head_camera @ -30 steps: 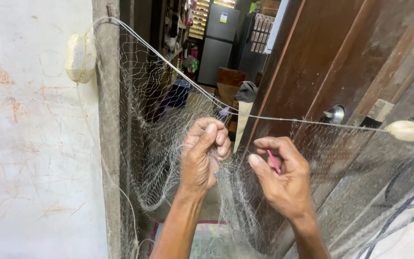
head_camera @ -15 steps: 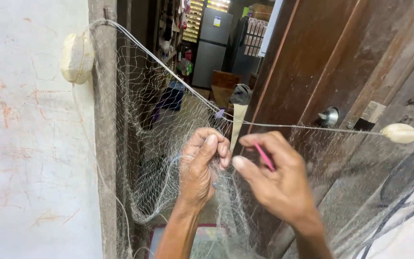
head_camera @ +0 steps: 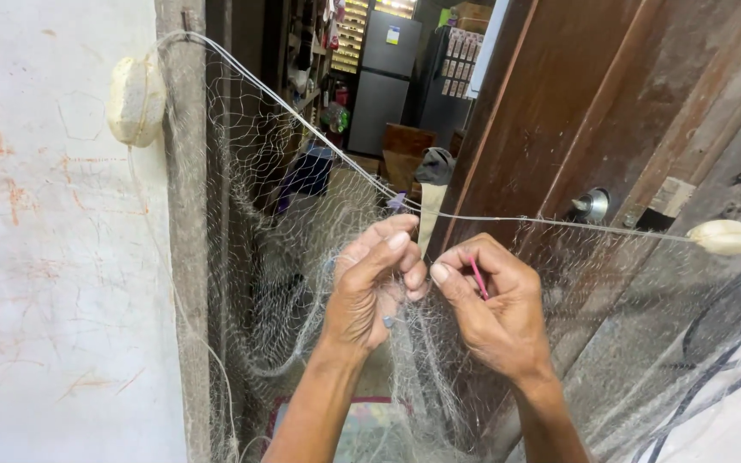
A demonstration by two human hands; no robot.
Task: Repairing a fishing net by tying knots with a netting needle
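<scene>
Left hand (head_camera: 370,287) pinches one net (head_camera: 302,223) | right hand (head_camera: 495,304) grips one pink needle (head_camera: 478,277) | two floats (head_camera: 136,100)

A small blue-and-white label (head_camera: 393,34) sits high on the grey fridge (head_camera: 383,86) (far back, through the doorway).

Bare forearms, no sleeves, left hand (head_camera: 369,296), right hand (head_camera: 495,313)
</scene>
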